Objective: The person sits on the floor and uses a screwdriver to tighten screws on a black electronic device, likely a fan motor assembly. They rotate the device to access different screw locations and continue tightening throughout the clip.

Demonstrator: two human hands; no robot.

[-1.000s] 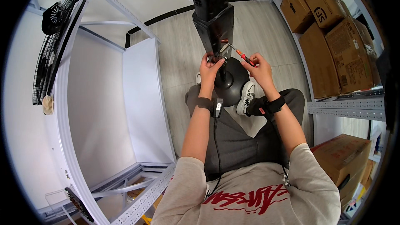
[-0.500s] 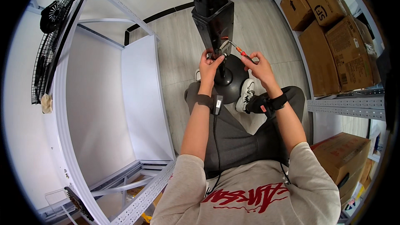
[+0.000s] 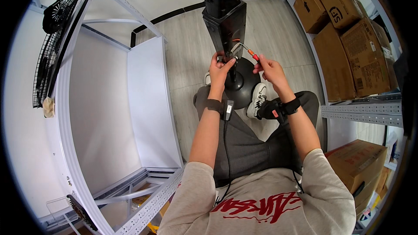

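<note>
Before me stands a black upright housing (image 3: 224, 26) on a thin pole above a round black base (image 3: 246, 85). Its lower part shows small orange-red wires (image 3: 236, 40) and metal pieces. My left hand (image 3: 220, 68) is closed in a pinch at the housing's lower end; the small part between thumb and fingers is mostly hidden. In my right hand (image 3: 271, 70) is a screwdriver (image 3: 252, 54) with a red and orange handle, held lightly by the fingertips. Its thin metal shaft points up and left, to the metal pieces beside the wires.
On the left, a white shelf frame (image 3: 146, 100) carries a black wire fan grille (image 3: 48, 56). Cardboard boxes (image 3: 333, 56) fill the right shelf, with another box (image 3: 357, 161) lower down. My shoe (image 3: 257, 98) is beside the base. A cable (image 3: 225, 156) runs along my left forearm.
My right fingers have shifted on the screwdriver's handle, and the handle has moved slightly. My left hand keeps its pinch in nearly the same place.
</note>
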